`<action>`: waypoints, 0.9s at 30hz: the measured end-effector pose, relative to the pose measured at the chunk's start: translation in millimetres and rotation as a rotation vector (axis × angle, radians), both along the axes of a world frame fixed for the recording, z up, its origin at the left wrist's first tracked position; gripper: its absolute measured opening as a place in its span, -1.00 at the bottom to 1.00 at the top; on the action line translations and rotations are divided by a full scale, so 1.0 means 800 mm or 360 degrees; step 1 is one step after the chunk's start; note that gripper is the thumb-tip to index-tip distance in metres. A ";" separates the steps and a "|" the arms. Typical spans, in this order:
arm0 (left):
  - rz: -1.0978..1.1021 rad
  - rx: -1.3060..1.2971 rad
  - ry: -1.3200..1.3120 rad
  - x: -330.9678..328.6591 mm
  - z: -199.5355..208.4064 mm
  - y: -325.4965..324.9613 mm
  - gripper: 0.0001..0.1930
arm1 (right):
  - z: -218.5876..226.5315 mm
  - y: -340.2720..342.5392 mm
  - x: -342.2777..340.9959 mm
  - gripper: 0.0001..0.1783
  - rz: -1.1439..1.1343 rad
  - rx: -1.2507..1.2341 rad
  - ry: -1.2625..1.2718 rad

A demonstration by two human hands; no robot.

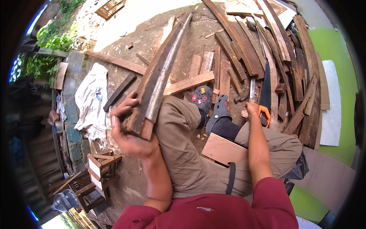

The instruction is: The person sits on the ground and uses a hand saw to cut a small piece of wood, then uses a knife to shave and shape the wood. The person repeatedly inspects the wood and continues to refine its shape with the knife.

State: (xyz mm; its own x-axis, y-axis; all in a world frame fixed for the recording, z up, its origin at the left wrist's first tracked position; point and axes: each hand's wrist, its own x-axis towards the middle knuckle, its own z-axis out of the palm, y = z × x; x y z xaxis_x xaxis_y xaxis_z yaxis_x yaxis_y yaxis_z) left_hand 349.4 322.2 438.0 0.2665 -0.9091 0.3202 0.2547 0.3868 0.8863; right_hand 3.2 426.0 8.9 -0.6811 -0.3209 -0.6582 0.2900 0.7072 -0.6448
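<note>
A long, dark wooden beam point(157, 82) with a pale, worn strip along its side slants up and away across my left thigh. My left hand point(131, 128) supports its near end from the left, fingers curled against the wood. By my right shin, my right hand point(250, 109) is closed round a tool with a flat steel blade point(252, 88) pointing away, which looks like a chisel; its handle is hidden in my fingers. Just right of that hand lies a handsaw point(265, 91) with a dark blade and orange handle. A hammer point(238, 87) with a wooden handle lies to its left.
Planks point(244, 49) lie piled at the far right, with shorter boards point(207, 65) ahead of my feet. A flat wooden board point(225, 147) rests between my legs. On the left are a white cloth point(91, 99) and a small wooden frame point(101, 168).
</note>
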 end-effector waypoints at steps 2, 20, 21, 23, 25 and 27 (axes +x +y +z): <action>-0.0028 -0.0010 0.0010 -0.002 0.001 0.000 -0.50 | 0.030 0.014 -0.009 -0.76 -0.0022 -0.0191 -0.0174; 0.0066 0.0042 -0.0276 -0.013 0.001 0.010 -0.43 | 0.474 0.089 0.280 -0.52 0.1184 -0.1620 0.0802; -0.0006 0.0109 -0.0117 -0.014 0.001 0.010 -0.44 | 0.476 0.083 0.283 -0.51 0.1216 -0.1639 0.0900; -0.0042 0.0058 -0.0145 -0.014 0.001 0.011 -0.44 | 0.476 0.073 0.287 -0.48 0.1273 -0.1662 0.1009; -0.0015 0.0134 -0.0229 -0.014 0.002 0.013 -0.43 | 0.475 0.065 0.288 -0.48 0.1230 -0.1638 0.1087; -0.0047 0.0127 -0.0209 -0.014 0.002 0.014 -0.42 | 0.473 0.062 0.287 -0.49 0.1232 -0.1608 0.1108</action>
